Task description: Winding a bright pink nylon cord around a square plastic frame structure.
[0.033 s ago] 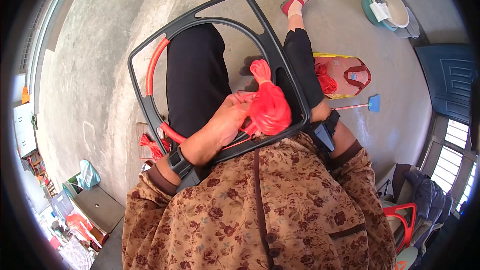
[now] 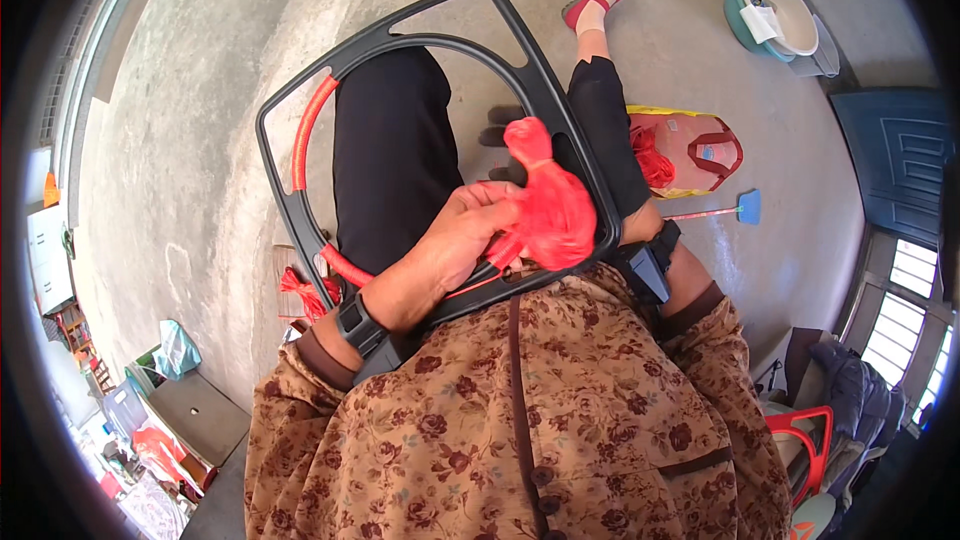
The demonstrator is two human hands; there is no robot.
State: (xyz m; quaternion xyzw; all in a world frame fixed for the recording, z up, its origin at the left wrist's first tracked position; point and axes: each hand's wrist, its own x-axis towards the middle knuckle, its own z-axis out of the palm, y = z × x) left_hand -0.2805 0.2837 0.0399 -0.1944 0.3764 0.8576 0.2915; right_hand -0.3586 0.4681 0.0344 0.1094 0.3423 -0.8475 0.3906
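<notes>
My left hand (image 2: 470,225) is closed, with thumb and fingers pinching the edge of a hank of red plastic cord (image 2: 557,218), whose tied upper end stands up. The hank is blurred. On my lap rests a black chair-like frame (image 2: 552,85) with a curved inner ring. Red cord wrapping (image 2: 312,130) covers two stretches of that ring, and a strand of cord runs along its near side. My right hand (image 2: 503,135) wears a dark glove and reaches beneath the frame; its visible fingers are stretched apart, while its palm and thumb are hidden behind the hank and frame.
A red bag with yellow trim (image 2: 690,152) holds more red cord, right of my leg. A blue fly swatter (image 2: 748,207) lies beside it. More cord (image 2: 303,290) sits by my left forearm. Basins (image 2: 778,15) stand far right, a red chair (image 2: 805,445) near right.
The red hank has shifted slightly right and swung a little. The gloved fingers of my right hand show more, spread up beyond the hank. The black frame stays put.
</notes>
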